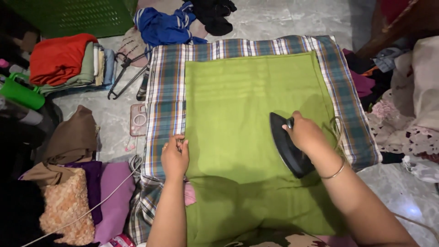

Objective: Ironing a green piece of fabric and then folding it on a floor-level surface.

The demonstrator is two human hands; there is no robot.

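My right hand (307, 133) is wrapped around the handle of the black iron (289, 147), fingers closed tight on it. The iron rests flat on the right side of the green cloth (238, 119), its long axis running from the near right towards the far left, with the point at the far end. My left hand (175, 157) pins the cloth's left edge, fingers curled and pinching the fabric where it meets the plaid blanket (165, 87) beneath. Most of the cloth lies between my hands, left of the iron. Folded clothes (68, 61) sit well apart on the floor.
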